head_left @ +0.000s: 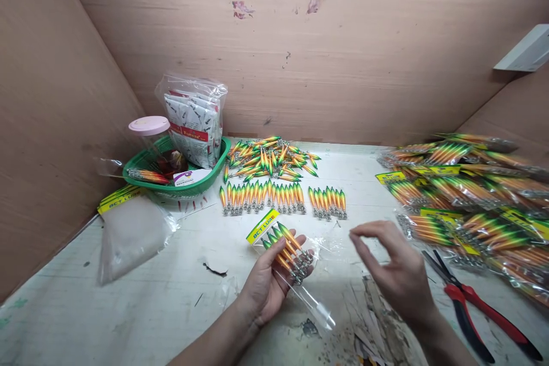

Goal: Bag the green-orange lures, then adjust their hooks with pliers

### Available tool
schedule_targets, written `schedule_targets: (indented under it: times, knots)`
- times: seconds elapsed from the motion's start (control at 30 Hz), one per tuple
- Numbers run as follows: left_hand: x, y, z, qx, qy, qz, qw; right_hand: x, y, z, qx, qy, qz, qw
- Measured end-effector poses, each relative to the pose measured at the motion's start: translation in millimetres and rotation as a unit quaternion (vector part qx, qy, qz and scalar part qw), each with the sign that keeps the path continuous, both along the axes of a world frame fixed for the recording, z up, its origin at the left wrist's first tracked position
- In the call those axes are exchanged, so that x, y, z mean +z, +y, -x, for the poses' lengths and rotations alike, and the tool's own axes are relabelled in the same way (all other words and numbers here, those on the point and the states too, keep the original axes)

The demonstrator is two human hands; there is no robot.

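Note:
On the palm of my left hand (270, 286) lies a clear bag of fishing lures (287, 246), the thumb pressed over it. Several orange lures with green tips and metal hooks show inside, under a yellow "BCT LURE" header (262, 227). The bag's loose plastic end hangs down past the palm. To the right, my right hand (392, 269) is raised, thumb and forefinger pinched together. Clear film shows just left of those fingertips; whether they grip it I cannot make out. Beyond both hands, loose lures stand in a row (262, 197) and a smaller group (327, 202).
Behind the rows is a heap of lures (270, 159). A green basket (201, 184) holds packets and a pink-lidded jar (149, 126). Flat clear bags (132, 234) lie left. Filled lure packs (454, 194) are stacked right, near red-handled pliers (472, 297). Wooden walls enclose the table.

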State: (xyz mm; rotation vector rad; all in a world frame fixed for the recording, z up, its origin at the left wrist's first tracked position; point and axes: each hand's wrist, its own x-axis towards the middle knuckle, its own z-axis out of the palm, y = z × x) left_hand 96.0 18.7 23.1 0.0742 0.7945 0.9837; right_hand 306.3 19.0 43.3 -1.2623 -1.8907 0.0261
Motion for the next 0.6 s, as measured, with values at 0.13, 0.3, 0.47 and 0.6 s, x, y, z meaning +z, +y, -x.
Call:
schedule_targets:
  times: [0.13,0.3,0.47,0.6]
  knots:
    - [-1.1,-1,1,-0.001,-0.003,0.001,1.0,-34.2,44,-47,-0.042,-0.078,0.072,0.993]
    - [1.0,1,1,-0.003,0.002,0.003,1.0,-66.3,69,-61,-0.028,-0.097,0.11,0.989]
    - [0.2,2,2,-0.005,0.01,0.003,1.0,-73.4,73,-68,-0.06,-0.091,0.113,0.988]
    - [-0.1,1,1,-0.006,0.009,0.004,1.0,-75.8,77,-75,-0.073,-0.081,0.126,0.986]
